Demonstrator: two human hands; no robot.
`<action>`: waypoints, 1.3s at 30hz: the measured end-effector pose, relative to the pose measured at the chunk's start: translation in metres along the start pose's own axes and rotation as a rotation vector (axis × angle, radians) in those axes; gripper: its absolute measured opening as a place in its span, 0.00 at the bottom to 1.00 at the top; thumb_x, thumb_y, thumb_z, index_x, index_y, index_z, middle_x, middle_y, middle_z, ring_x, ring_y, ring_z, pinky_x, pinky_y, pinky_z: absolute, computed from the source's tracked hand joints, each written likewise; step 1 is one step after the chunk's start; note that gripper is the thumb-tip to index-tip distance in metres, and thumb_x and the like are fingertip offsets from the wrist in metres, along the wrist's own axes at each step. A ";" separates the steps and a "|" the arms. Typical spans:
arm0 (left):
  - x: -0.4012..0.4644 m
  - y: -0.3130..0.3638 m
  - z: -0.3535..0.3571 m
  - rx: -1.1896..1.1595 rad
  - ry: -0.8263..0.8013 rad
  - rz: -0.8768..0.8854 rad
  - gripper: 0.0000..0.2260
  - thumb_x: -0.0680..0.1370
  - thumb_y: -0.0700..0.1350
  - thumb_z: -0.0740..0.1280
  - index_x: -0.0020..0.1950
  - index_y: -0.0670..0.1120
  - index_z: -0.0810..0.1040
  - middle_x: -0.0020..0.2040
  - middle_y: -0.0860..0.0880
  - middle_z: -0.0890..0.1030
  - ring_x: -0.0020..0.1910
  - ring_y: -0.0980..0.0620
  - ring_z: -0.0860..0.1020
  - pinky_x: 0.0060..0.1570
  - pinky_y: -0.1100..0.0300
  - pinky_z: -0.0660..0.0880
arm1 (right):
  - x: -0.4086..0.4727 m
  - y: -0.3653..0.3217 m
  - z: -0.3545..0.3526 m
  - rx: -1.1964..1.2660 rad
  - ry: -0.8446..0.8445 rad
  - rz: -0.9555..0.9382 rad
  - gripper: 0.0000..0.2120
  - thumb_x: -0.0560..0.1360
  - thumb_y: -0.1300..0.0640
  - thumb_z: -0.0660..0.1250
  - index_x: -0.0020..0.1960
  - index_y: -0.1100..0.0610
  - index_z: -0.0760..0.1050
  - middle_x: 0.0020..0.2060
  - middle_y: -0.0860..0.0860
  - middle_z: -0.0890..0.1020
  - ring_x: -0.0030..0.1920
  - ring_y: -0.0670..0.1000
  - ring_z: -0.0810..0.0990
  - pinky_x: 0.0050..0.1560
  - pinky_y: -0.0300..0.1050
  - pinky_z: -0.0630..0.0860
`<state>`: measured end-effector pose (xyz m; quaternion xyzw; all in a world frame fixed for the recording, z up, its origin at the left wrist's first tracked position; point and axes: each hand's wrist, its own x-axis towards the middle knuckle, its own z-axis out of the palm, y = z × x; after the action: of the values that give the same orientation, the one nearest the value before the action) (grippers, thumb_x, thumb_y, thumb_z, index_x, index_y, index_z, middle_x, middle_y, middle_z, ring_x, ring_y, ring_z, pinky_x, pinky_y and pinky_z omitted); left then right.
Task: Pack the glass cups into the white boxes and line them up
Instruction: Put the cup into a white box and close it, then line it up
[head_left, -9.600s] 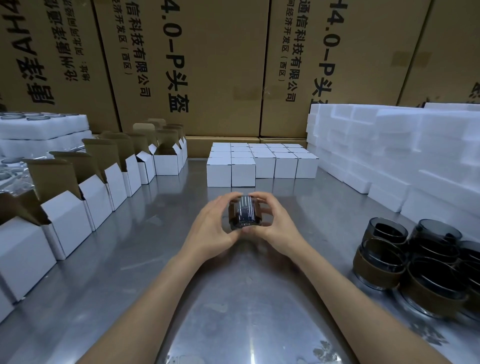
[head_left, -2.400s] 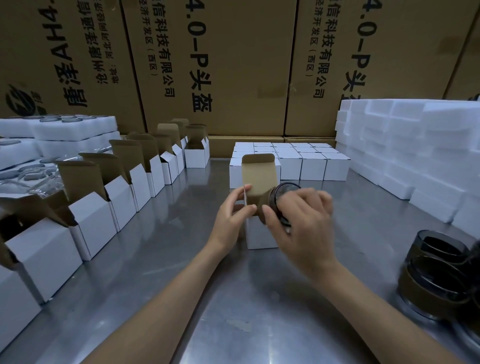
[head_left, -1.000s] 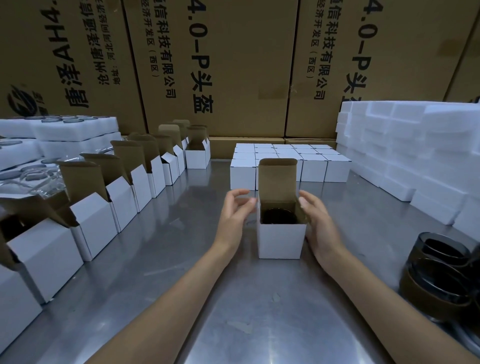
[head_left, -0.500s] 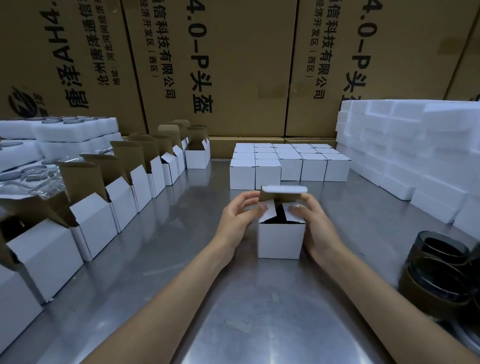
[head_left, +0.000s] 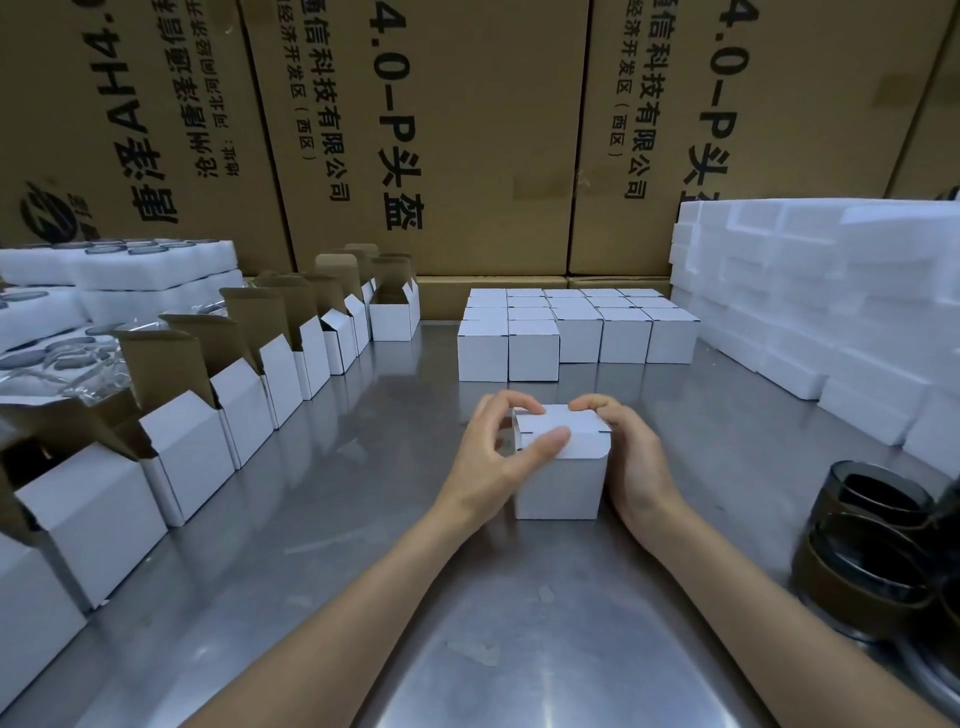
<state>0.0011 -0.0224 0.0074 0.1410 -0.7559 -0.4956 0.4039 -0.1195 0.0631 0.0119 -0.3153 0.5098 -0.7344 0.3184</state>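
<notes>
Two hands, my left hand (head_left: 493, 457) and right hand (head_left: 631, 457), grip one white box (head_left: 561, 483), lid nearly tucked. Behind it closed boxes (head_left: 576, 332) stand lined up; right of it, glass cups (head_left: 867, 551) remain unpacked.

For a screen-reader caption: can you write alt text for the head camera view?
Two bare hands close the lid of a small white box on a metal table, left hand and right hand gripping its sides. Closed boxes stand in rows behind, open boxes line the left, dark glass cups wait right.

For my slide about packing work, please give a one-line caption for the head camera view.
Both hands, left and right, press the lid shut on a white box on the steel table.
</notes>
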 end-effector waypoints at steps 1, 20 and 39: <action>0.000 -0.001 0.001 0.036 0.023 0.006 0.16 0.64 0.63 0.69 0.46 0.56 0.75 0.54 0.52 0.76 0.56 0.52 0.76 0.57 0.53 0.74 | 0.000 0.000 0.000 -0.010 0.005 0.009 0.07 0.64 0.49 0.63 0.38 0.51 0.77 0.40 0.55 0.79 0.41 0.54 0.76 0.38 0.46 0.70; 0.005 -0.011 -0.014 0.454 -0.026 0.210 0.19 0.74 0.66 0.57 0.58 0.61 0.78 0.59 0.62 0.74 0.60 0.63 0.72 0.57 0.62 0.71 | -0.002 0.000 -0.001 -0.202 -0.001 -0.071 0.12 0.78 0.58 0.58 0.41 0.47 0.76 0.42 0.50 0.77 0.39 0.48 0.74 0.36 0.40 0.70; 0.011 -0.013 -0.009 0.814 0.103 0.479 0.13 0.77 0.46 0.68 0.60 0.47 0.81 0.54 0.46 0.80 0.51 0.45 0.79 0.55 0.45 0.73 | 0.002 0.017 -0.006 -0.974 0.188 -0.639 0.06 0.74 0.46 0.66 0.51 0.42 0.75 0.51 0.38 0.73 0.53 0.40 0.68 0.41 0.30 0.65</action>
<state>-0.0014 -0.0410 0.0031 0.1339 -0.8789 -0.0446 0.4556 -0.1227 0.0602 -0.0052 -0.4964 0.6942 -0.5002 -0.1466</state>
